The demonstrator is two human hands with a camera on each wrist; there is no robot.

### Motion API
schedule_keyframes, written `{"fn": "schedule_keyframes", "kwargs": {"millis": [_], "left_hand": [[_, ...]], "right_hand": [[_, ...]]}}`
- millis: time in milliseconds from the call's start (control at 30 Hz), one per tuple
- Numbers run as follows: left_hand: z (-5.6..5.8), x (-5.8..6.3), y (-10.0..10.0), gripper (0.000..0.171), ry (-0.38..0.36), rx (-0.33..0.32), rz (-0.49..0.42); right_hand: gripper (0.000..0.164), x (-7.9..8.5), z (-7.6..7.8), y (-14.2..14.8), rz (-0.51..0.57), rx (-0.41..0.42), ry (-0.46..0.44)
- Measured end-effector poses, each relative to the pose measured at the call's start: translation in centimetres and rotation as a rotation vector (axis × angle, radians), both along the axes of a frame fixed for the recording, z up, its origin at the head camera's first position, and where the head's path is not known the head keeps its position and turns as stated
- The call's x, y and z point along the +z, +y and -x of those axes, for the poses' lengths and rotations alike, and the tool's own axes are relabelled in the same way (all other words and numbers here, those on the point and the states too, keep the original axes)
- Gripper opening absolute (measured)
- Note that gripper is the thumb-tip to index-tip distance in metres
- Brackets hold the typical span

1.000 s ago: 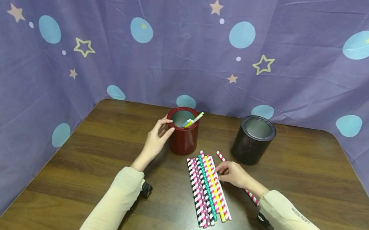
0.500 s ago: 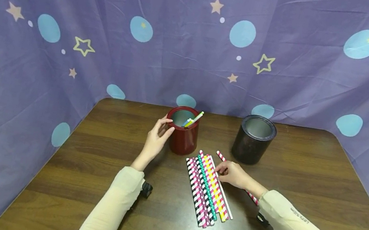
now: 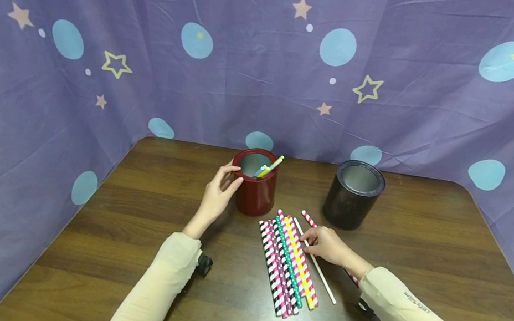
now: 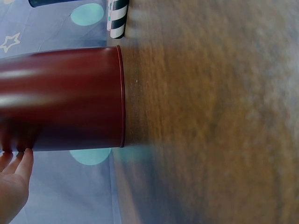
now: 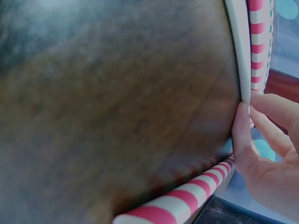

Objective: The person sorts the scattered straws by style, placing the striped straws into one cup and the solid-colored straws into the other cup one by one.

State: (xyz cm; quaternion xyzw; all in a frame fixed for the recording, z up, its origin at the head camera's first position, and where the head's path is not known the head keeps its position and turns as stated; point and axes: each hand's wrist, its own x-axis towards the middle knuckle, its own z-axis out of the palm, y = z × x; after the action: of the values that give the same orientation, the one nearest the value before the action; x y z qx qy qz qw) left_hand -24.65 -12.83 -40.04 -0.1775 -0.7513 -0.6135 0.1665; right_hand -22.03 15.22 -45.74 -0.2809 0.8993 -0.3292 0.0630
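My left hand (image 3: 217, 196) grips the rim of a dark red canister (image 3: 256, 198) from its left side. In the left wrist view, fingertips (image 4: 28, 158) touch the red wall. Several thin coloured sticks (image 3: 276, 165) lean inside the canister; their kind is hard to tell. My right hand (image 3: 326, 244) pinches a plain white straw (image 3: 323, 279) near its far end, between thumb and fingers. The straw lies low over the table, slanted away from a row of patterned paper straws (image 3: 277, 270). A red-and-white striped straw (image 3: 309, 219) lies partly hidden beneath the right hand and forearm.
A black canister (image 3: 349, 206) stands at the back right, beyond the right hand. The brown wooden table (image 3: 121, 251) ends at a purple curtain (image 3: 227, 94) with stars and dots, which also hangs at the left.
The white straw's near end has swung right, out from the row of straws, in the right hand's pinch. The left hand and both canisters have stayed in place.
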Motion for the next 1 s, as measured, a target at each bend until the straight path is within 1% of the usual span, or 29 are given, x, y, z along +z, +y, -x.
{"fn": "schedule_keyframes", "kwargs": {"millis": [100, 300, 433, 533, 733, 900, 1000], "left_hand": [[0.00, 0.05, 0.01, 0.031, -0.003, 0.000, 0.000], [-0.03, 0.10, -0.03, 0.031, -0.002, -0.004, -0.006], [0.00, 0.05, -0.05, 0.031, -0.003, 0.000, -0.002], [0.03, 0.02, -0.03, 0.031, -0.004, 0.002, -0.002], [0.03, -0.04, -0.03, 0.030, -0.001, 0.005, 0.000], [-0.05, -0.05, -0.06, 0.030, -0.003, 0.006, 0.002], [-0.09, -0.01, -0.06, 0.030, -0.009, 0.007, 0.003]], "right_hand": [[0.018, -0.05, 0.03, 0.05, -0.002, -0.004, 0.008], [0.020, -0.13, 0.01, 0.02, -0.002, -0.014, 0.060], [0.021, -0.17, -0.11, -0.04, 0.021, -0.044, 0.028], [0.022, -0.11, -0.24, -0.08, 0.040, -0.069, -0.014], [0.023, 0.28, -0.42, 0.08, 0.073, -0.095, -0.036], [0.024, 0.32, -0.51, 0.24, 0.112, -0.097, -0.041], [0.023, 0.33, -0.61, 0.31, 0.157, -0.096, -0.044]]}}
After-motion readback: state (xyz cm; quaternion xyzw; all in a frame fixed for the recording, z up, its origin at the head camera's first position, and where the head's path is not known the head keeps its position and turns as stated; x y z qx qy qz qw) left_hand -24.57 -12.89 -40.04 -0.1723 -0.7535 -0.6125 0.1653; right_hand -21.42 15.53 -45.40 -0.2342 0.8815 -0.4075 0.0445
